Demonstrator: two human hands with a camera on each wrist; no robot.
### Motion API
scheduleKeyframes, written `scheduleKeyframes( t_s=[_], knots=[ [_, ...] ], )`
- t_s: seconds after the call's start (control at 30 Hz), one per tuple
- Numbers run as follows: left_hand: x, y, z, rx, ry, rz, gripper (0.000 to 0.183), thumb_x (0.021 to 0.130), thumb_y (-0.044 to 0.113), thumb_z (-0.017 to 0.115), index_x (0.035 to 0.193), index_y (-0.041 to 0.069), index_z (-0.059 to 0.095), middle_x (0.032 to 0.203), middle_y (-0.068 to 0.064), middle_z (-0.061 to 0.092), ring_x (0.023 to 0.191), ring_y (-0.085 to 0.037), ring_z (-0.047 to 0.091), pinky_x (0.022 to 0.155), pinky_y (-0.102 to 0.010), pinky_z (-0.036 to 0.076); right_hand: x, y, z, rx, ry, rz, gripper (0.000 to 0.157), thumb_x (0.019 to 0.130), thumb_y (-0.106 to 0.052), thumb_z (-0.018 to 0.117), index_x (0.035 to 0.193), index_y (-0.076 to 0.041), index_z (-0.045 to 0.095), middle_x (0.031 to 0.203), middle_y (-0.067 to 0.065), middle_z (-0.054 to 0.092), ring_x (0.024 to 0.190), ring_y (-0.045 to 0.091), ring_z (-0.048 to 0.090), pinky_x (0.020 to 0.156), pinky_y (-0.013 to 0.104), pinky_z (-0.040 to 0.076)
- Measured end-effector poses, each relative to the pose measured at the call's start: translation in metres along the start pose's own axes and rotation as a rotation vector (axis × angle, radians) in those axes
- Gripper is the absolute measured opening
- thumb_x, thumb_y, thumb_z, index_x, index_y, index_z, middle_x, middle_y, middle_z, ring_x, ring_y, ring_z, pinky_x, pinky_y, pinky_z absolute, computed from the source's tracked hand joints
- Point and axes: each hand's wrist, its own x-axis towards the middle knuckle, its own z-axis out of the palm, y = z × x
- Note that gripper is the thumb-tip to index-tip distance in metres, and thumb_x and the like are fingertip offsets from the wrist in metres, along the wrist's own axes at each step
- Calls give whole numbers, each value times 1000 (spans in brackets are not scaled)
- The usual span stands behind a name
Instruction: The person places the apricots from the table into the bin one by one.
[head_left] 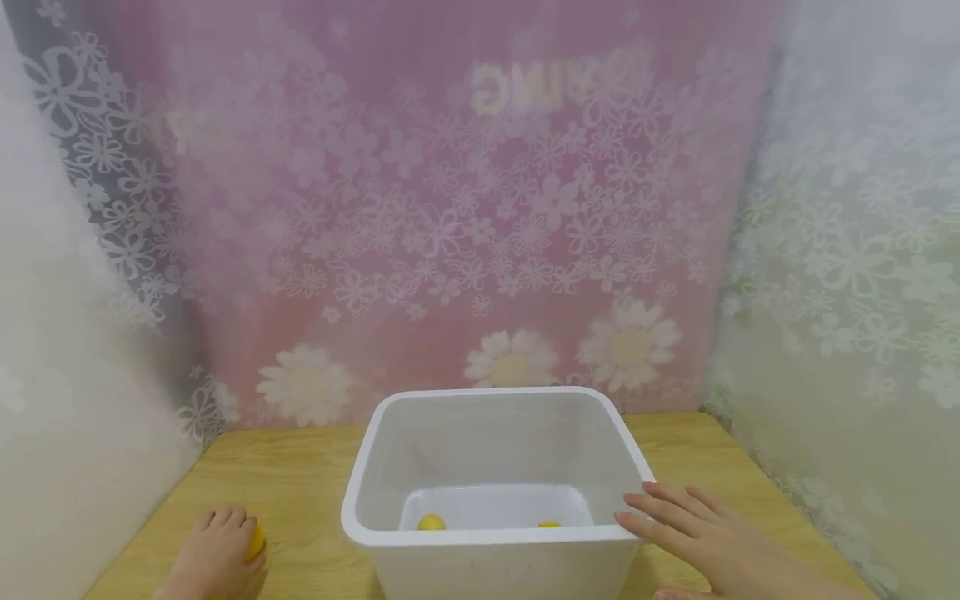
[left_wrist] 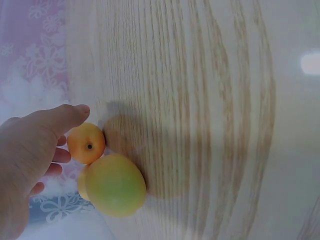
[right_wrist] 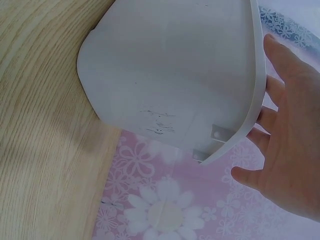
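Observation:
A white plastic bin [head_left: 495, 537] stands upright on the table. Fingers spread and fairly straight, my right hand [head_left: 705, 533] touches its right rim; the right wrist view shows the hand [right_wrist: 295, 135] beside the rim [right_wrist: 257, 85]. On the bin's floor lie a yellow round fruit [head_left: 431, 522] and a partly hidden yellow-and-red piece [head_left: 550, 525]. To the left, my left hand [head_left: 213, 550] is over a group of fruits. In the left wrist view its thumb and fingers [left_wrist: 61, 155] are close around a small orange fruit [left_wrist: 86, 143], beside a larger yellow-green fruit [left_wrist: 116, 185]. Another yellow fruit is mostly hidden behind them.
The wooden table [head_left: 300, 475] reaches back to a pink flowered curtain [head_left: 465, 208]. Pale curtains [head_left: 862, 275] hang along both sides. Dark scuff marks [right_wrist: 159, 122] show on the bin's outer wall.

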Motion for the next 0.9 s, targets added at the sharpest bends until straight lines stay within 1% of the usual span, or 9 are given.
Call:
scheduleKeyframes(
  t_s=[0.2,0.27,0.47,0.6,0.73,0.9],
  knots=[
    [1,2,0,-10,-44,-30,36,76,35,70,90,3,62,87,-9,56,87,-31,54,79,-53,41,-1,0,2,-16,2,-2,68,80,-46,67,137,-15,46,137,-2,46,136,8,20,110,21,-1],
    [1,2,1,-8,-46,-42,36,75,34,70,90,2,62,87,-9,57,88,-32,54,79,-53,40,-1,0,3,-27,7,-7,68,81,-46,66,137,-15,46,136,-2,46,136,8,21,110,21,0],
    [-2,0,3,-6,-24,-86,34,72,34,72,83,3,59,81,-8,55,84,-31,53,76,-53,40,-1,0,4,-38,7,-4,68,80,-47,67,137,-16,45,136,-3,46,136,8,20,109,20,0],
    [-2,-2,4,-8,-47,-107,37,72,36,72,83,3,59,80,-7,54,82,-31,53,75,-54,41,-2,1,4,-31,3,-4,68,80,-47,67,137,-16,45,136,-3,46,137,7,19,109,20,-1],
    [-2,-3,6,-9,-67,-95,36,73,38,71,82,6,57,76,-5,51,78,-28,52,72,-51,41,-2,0,3,-26,-1,-3,68,81,-47,66,138,-16,45,137,-2,46,137,8,18,109,20,-1],
    [0,0,7,-20,-43,-68,30,73,35,70,78,9,55,73,-2,50,76,-25,51,72,-49,41,-1,0,2,-32,6,1,68,81,-47,66,137,-16,45,136,-3,46,136,8,20,110,20,0]
  ],
)
